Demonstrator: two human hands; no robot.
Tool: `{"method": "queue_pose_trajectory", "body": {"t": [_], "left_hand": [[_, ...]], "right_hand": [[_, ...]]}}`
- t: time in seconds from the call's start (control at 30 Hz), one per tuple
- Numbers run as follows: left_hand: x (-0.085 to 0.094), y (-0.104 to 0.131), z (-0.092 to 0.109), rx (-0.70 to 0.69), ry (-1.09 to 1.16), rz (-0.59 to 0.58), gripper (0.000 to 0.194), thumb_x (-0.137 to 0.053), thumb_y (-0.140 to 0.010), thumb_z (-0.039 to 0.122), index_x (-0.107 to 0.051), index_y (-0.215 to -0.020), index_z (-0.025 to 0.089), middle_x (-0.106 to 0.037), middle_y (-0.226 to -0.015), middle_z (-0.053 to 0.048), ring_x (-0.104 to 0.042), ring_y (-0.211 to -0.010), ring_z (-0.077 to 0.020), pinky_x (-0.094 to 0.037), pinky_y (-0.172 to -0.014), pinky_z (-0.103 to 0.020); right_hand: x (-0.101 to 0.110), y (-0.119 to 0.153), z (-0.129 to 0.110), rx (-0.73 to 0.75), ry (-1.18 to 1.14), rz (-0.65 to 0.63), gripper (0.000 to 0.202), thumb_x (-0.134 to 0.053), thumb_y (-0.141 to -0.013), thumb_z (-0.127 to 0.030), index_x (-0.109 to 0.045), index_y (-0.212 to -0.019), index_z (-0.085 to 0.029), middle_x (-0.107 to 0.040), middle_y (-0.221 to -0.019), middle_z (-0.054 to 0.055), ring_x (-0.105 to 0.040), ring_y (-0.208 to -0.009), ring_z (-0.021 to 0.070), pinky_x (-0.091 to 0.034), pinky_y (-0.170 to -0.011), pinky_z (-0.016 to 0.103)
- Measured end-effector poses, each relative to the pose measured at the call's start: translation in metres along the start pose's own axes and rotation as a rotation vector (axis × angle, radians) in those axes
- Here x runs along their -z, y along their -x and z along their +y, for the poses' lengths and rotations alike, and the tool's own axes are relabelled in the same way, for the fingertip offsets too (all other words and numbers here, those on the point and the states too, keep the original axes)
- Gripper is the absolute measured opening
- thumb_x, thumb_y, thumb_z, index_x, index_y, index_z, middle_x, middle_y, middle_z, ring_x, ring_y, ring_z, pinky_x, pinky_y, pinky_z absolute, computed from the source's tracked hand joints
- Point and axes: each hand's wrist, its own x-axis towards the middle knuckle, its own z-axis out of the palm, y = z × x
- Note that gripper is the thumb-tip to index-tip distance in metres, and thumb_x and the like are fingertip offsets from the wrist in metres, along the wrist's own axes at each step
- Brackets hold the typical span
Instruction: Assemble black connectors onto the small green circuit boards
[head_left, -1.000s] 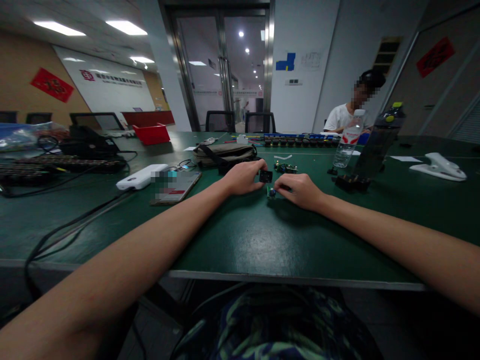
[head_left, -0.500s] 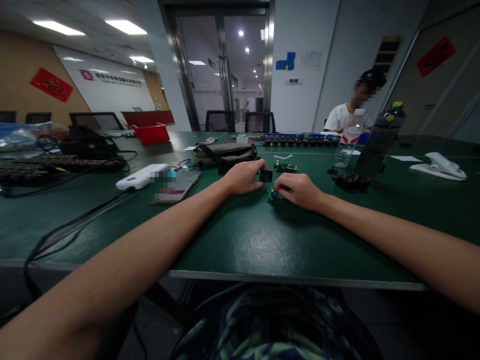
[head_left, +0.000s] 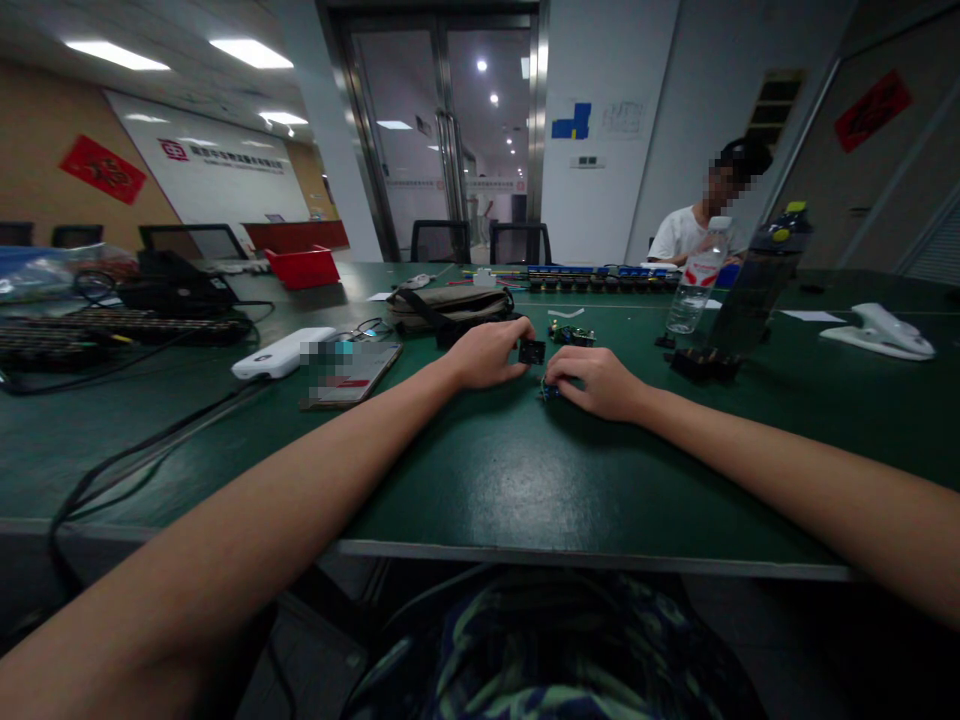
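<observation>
Between the thumb and fingers of my left hand [head_left: 491, 355] is a small square black plastic piece [head_left: 532, 352], held just above the green table. Close by on the right, my right hand [head_left: 596, 380] pinches a small green circuit board [head_left: 547, 391] with bluish parts on it; the fingertips cover some of it. The two held pieces are apart. Several more small circuit boards [head_left: 571, 334] lie on the table just beyond my right hand.
A pouch [head_left: 450, 308] lies behind my left hand. Left are a phone [head_left: 356, 375], a white power bank [head_left: 285, 352] and cables. To the right stand a water bottle [head_left: 699, 280], a dark bottle [head_left: 761, 275] and black parts [head_left: 705, 365]. A person [head_left: 694, 230] sits across the table.
My right hand has turned the circuit board, which now shows less of its green face, and its fingers have shifted slightly. My left hand holds still with the black piece.
</observation>
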Motion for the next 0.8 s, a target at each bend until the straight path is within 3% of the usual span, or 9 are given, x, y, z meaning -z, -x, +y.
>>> {"method": "queue_pose_trajectory", "body": {"t": [0.37,0.8], "left_hand": [[0.0003,0.0000,0.0006,0.006,-0.004,-0.006,0.036,-0.063,-0.080,0.031,-0.053,-0.113,0.019,-0.069,-0.106,-0.008,-0.068,-0.098,-0.0253,-0.050,-0.084,-0.033],[-0.0009,0.0006,-0.0008,-0.008,0.004,0.001,0.036,-0.063,-0.079,0.031,-0.053,-0.113,0.020,-0.069,-0.106,-0.008,-0.068,-0.097,-0.0252,-0.050,-0.082,-0.033]], "right_hand": [[0.0000,-0.0005,0.0004,0.002,-0.005,0.002,0.016,-0.056,-0.083,-0.008,-0.069,-0.087,-0.017,-0.069,-0.089,0.007,-0.065,-0.079,0.0163,-0.053,-0.075,0.028],[0.0025,-0.0027,-0.0027,-0.111,0.009,-0.046,0.016,-0.059,-0.079,-0.006,-0.068,-0.085,-0.017,-0.068,-0.083,0.004,-0.060,-0.073,0.0150,-0.047,-0.071,0.027]]}}
